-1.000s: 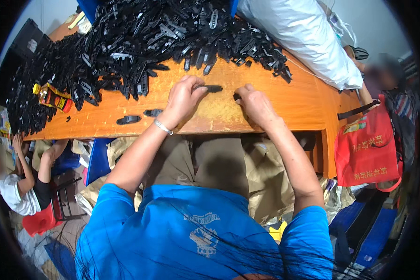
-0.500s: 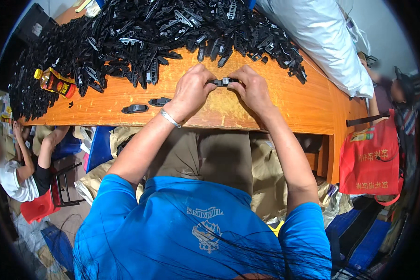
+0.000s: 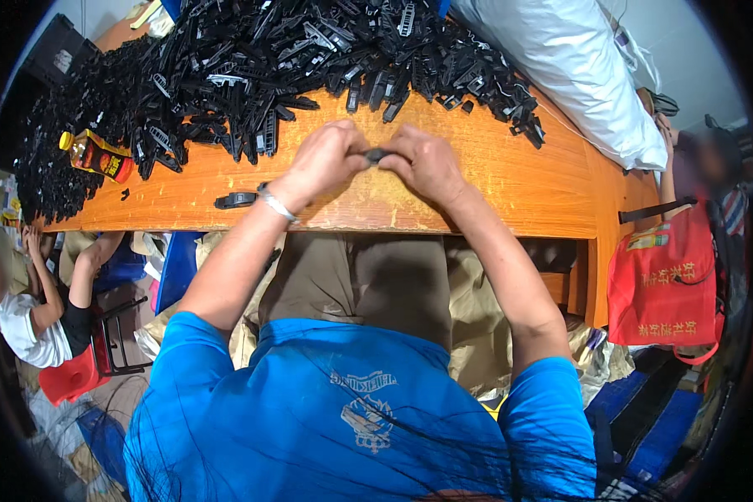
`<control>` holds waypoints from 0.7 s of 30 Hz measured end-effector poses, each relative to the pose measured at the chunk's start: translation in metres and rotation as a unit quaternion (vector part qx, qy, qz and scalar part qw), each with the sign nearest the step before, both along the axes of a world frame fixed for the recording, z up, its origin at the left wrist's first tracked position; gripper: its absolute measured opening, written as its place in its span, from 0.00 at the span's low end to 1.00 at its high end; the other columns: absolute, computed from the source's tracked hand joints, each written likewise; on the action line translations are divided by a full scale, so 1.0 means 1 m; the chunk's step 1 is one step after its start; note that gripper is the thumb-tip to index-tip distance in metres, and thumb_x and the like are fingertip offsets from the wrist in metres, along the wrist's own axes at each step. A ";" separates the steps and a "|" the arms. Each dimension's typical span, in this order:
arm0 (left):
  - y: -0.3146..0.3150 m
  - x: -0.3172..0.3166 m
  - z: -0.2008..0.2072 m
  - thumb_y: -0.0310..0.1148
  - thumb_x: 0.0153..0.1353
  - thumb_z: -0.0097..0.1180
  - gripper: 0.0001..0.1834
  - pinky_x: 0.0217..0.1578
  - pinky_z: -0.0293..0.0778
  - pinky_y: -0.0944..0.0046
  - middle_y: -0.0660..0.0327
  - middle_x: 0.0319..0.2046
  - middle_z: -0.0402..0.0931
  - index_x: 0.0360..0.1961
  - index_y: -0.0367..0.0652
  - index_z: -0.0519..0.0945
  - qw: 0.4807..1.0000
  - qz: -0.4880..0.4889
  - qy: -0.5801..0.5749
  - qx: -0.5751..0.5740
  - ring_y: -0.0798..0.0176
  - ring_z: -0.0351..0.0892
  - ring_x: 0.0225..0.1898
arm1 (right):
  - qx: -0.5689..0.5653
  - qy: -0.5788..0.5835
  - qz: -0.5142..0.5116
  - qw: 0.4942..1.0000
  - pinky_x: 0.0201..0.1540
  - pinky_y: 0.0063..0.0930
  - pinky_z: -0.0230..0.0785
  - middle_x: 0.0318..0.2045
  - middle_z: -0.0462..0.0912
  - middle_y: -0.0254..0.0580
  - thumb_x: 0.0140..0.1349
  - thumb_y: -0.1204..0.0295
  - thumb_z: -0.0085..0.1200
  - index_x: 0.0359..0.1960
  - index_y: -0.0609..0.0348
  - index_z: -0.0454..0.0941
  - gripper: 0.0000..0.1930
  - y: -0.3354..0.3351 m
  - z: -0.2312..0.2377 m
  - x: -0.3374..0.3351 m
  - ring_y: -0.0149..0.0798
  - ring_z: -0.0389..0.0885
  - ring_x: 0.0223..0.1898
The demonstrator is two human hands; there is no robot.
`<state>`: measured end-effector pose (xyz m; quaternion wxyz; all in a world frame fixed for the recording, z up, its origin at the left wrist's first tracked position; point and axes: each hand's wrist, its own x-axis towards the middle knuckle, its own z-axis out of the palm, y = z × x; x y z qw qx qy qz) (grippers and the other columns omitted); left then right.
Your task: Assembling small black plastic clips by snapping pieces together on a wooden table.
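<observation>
Between my two hands is a small black plastic part [image 3: 376,156], pinched at one end by the fingers of my left hand [image 3: 328,156] and at the other by my right hand [image 3: 427,161]. Fingers cover most of it, so its full shape is hidden. Both hands are just above the wooden table [image 3: 477,201]. Near the table's front edge, left of my left wrist, lies a finished-looking black plastic piece [image 3: 236,200]. Another dark piece beside it is mostly covered by my wrist. A large pile of black plastic parts [image 3: 309,58] spreads beyond my hands.
A yellow-capped bottle [image 3: 100,156] lies against the pile at left. One big white sack [image 3: 573,79] rests at the far right. A red bag [image 3: 665,276] hangs by the table's right end. Another person [image 3: 38,305] sits at left; someone else is at the right.
Both hands have shifted slightly left with the black part and drawn closer together, covering more of it. My left wrist now hides most of one loose piece.
</observation>
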<state>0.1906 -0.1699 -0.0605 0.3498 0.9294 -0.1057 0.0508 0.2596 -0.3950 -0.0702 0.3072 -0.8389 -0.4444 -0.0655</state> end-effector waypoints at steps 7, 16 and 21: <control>-0.026 0.032 0.014 0.45 0.63 0.70 0.22 0.48 0.82 0.45 0.46 0.42 0.89 0.51 0.42 0.87 0.991 0.127 0.005 0.039 0.42 0.88 0.47 | 0.077 -0.022 -0.155 0.985 0.50 0.44 0.81 0.42 0.88 0.45 0.63 0.65 0.70 0.43 0.52 0.92 0.09 -0.059 -0.001 0.046 0.52 0.88 0.45; -0.060 0.069 -0.013 0.45 0.60 0.72 0.16 0.44 0.82 0.46 0.50 0.41 0.87 0.38 0.42 0.88 0.965 0.209 -0.085 0.130 0.44 0.87 0.44 | -0.123 -0.064 -0.220 0.966 0.49 0.50 0.80 0.47 0.83 0.55 0.60 0.69 0.71 0.47 0.58 0.90 0.14 -0.072 0.000 0.101 0.60 0.87 0.46; -0.038 0.036 -0.006 0.40 0.59 0.72 0.13 0.45 0.79 0.47 0.53 0.37 0.83 0.37 0.43 0.88 0.987 0.101 -0.072 0.098 0.45 0.84 0.44 | -0.120 -0.033 -0.194 0.973 0.45 0.53 0.79 0.45 0.83 0.55 0.58 0.61 0.75 0.41 0.61 0.87 0.17 -0.075 0.007 0.058 0.61 0.87 0.43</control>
